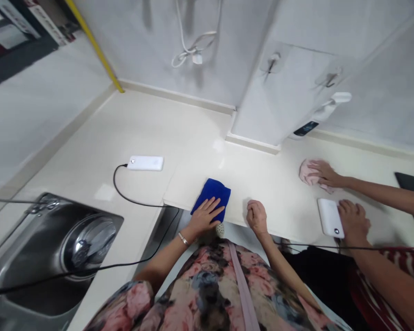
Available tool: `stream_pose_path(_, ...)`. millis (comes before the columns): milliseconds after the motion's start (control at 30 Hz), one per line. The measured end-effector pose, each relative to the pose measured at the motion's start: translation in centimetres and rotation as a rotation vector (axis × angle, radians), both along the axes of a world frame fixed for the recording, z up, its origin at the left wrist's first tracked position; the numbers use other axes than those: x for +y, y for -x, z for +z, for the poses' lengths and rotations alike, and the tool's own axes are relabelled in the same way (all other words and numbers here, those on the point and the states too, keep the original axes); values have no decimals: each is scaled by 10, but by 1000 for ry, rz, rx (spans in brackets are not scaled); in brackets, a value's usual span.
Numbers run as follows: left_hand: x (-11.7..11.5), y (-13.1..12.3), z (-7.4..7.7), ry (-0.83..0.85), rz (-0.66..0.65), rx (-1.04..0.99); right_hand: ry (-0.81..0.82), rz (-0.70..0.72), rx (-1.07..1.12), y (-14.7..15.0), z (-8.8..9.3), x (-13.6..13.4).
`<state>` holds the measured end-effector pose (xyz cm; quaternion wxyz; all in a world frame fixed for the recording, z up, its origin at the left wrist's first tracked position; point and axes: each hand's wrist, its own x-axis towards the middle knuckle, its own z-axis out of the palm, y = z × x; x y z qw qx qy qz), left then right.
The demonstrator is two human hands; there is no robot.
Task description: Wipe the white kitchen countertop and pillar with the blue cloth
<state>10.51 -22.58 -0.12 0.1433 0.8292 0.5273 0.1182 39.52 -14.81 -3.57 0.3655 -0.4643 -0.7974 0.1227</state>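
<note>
A blue microfiber cloth (212, 196) lay bunched on the cream stone counter (196, 138), right at its front edge. The person's left hand (205, 216) rested on it palm down, fingers open and slightly spread, pressing rather than gripping, with a silver bracelet (183, 238) on the wrist. The right hand (257, 217) held nothing. It sat on the bare counter near the same edge, a little apart from the cloth, with its fingers curled into a loose fist.

Farther right, a co-worker reached in from the side, a red striped sleeve (396, 259) on one arm. One of the co-worker's hands (324, 174) lay flat on a crumpled pink cloth (308, 174); the other (353, 222) stood just beside a white power bank (330, 218), seemingly touching it.

A second white power bank (145, 163) lay on the counter beyond the person's left hand, its black cable (131, 195) looping down past the front edge. To the left sat a stainless steel sink (55, 250), its round drain (89, 243) in view. Two adhesive wall hooks (272, 62) — small, pale — were stuck to the white wall (296, 92) above the counter's back edge.
</note>
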Motion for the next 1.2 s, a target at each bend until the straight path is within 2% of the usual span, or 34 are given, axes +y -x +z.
stream_pose_path(167, 32, 7, 4, 72, -215, 15, 37, -17, 1, -2, -3, 3)
stream_pose_path(333, 40, -3, 4, 126, -276, 89, 79, -34, 9, -1, -4, 2)
stream_pose_path(433, 39, -29, 0, 100, -296, 75, 90, -52, 19, 0, -6, 2)
stream_pose_path(533, 40, -74, -5, 50, -320, 51, 85, -114, 39, -3, -8, 1)
stream_pose_path(633, 41, -117, -8, -25, -326, 81, 50, -254, 78, -8, -8, -1)
stream_pose_path(733, 43, -135, -7, -106, -344, 91, 12, -409, 123, -11, -7, -3)
stream_pose_path(833, 44, -126, -6, -158, -369, 70, 9, -455, 111, -11, -6, -4)
stream_pose_path(933, 43, -102, -7, -172, -390, 38, 8, -422, 33, -10, -6, -3)
stream_pose_path(1067, 38, -55, -8, -160, -388, 17, -38, -439, -29, -11, -7, -2)
stream_pose_path(1200, 31, -2, -7, -115, -306, 28, -35, -478, -18, -10, -10, 0)
